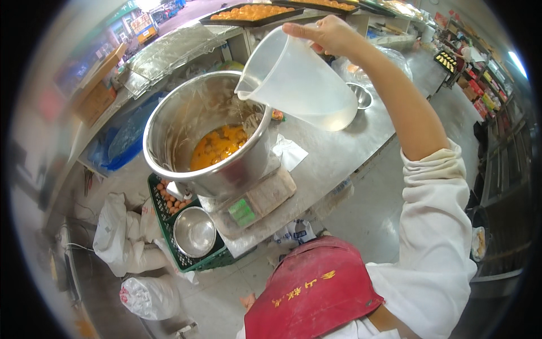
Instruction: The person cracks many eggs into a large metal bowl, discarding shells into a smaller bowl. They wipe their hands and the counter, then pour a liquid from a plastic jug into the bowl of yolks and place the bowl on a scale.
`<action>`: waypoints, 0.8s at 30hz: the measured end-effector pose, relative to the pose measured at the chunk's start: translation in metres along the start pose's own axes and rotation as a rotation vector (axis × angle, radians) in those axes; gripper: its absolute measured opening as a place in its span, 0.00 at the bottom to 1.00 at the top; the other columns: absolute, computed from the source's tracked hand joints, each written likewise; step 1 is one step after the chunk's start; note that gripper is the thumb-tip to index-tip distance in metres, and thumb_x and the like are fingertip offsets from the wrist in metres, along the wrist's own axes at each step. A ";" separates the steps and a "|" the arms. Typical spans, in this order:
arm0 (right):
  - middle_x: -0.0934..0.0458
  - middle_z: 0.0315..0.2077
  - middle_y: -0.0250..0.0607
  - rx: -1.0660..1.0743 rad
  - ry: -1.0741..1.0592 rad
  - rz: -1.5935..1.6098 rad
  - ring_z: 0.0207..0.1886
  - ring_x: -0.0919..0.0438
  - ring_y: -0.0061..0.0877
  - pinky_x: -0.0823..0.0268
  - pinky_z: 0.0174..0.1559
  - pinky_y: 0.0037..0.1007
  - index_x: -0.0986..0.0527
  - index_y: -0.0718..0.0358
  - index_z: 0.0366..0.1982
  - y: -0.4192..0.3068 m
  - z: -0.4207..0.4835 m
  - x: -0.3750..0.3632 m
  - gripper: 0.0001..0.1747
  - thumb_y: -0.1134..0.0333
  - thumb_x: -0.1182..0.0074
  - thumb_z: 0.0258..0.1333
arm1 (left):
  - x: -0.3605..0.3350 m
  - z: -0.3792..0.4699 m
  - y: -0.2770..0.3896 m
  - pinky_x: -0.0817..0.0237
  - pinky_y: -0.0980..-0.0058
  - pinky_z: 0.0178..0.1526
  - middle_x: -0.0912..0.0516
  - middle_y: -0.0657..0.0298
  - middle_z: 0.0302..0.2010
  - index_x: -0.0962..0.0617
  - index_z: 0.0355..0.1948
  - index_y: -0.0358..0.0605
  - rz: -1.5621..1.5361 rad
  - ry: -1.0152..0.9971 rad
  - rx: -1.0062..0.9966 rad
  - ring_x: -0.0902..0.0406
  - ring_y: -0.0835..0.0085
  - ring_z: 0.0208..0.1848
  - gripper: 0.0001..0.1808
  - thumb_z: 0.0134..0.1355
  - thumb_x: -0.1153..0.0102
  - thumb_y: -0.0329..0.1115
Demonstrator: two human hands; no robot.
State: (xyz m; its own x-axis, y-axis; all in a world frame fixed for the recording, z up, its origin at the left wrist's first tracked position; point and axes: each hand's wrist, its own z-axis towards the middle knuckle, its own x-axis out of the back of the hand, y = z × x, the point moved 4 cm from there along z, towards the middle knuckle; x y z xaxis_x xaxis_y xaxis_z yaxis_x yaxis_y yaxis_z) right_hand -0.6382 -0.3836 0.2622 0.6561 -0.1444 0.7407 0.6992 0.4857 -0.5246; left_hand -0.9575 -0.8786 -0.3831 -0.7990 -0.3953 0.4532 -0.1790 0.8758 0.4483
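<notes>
My right hand [324, 36] grips a translucent plastic measuring jug [305, 80] near its rim, with the handle side hidden. The jug is tilted, its spout above the right rim of a large stainless steel mixing bowl [169, 172]; some clear liquid lies at the jug's base. Inside the bowl is a pool of cracked eggs [218, 146], with pale residue on the wall. The bowl stands on a weighing scale [271, 190] with a lit green display. My left hand [248, 300] hangs low beside the red apron [313, 288], mostly hidden, its fingers only partly visible.
A green plastic crate [186, 267] holds brown eggs [173, 201] and a small metal bowl [194, 232]. Beyond the metal worktable [338, 148] are trays of baked buns [254, 12]. White sacks [112, 237] stand left. Another person [464, 53] is far right.
</notes>
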 end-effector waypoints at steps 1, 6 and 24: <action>0.35 0.10 0.31 0.008 0.030 0.040 0.18 0.32 0.18 0.40 0.26 0.20 0.27 0.62 0.09 -0.003 -0.001 0.002 0.43 0.23 0.48 0.27 | 0.001 -0.005 0.004 0.43 0.66 0.59 0.34 0.46 0.58 0.38 0.60 0.35 0.004 -0.008 0.001 0.35 0.52 0.58 0.42 0.43 0.37 0.36; 0.25 0.17 0.38 -0.162 -0.088 -0.033 0.22 0.28 0.23 0.35 0.29 0.27 0.19 0.64 0.26 -0.005 -0.004 0.001 0.33 0.37 0.47 0.45 | 0.003 -0.027 0.017 0.44 0.65 0.60 0.36 0.46 0.60 0.38 0.60 0.35 0.033 0.040 0.013 0.38 0.52 0.61 0.44 0.42 0.35 0.37; 0.26 0.21 0.32 0.020 0.065 0.191 0.21 0.33 0.20 0.43 0.23 0.21 0.22 0.62 0.35 -0.010 -0.017 0.003 0.29 0.41 0.49 0.51 | -0.004 -0.020 -0.011 0.43 0.66 0.59 0.29 0.44 0.54 0.32 0.56 0.36 0.175 0.209 0.029 0.33 0.53 0.58 0.41 0.41 0.35 0.44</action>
State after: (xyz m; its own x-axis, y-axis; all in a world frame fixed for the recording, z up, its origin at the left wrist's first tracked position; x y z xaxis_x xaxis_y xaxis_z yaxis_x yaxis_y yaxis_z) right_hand -0.6384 -0.4038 0.2626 0.7935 -0.1031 0.5998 0.5552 0.5263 -0.6440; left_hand -0.9411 -0.8921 -0.3737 -0.6838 -0.2832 0.6725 -0.0677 0.9423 0.3280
